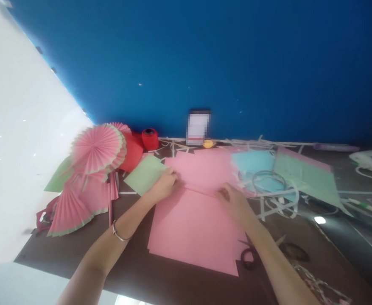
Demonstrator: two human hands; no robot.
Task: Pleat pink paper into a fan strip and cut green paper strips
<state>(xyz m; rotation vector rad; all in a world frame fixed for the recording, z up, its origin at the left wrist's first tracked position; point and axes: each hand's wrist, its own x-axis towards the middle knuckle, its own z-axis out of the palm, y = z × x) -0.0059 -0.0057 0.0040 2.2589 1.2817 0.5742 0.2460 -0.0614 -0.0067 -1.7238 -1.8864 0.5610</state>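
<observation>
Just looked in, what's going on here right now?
A person's left hand and right hand hold a narrow pink paper fold stretched between them, above flat pink sheets. Whether the fold belongs to the top sheet is too blurred to tell. Pleated pink fans with pale green rims are off to the left, and a light green sheet lies by the left hand.
</observation>
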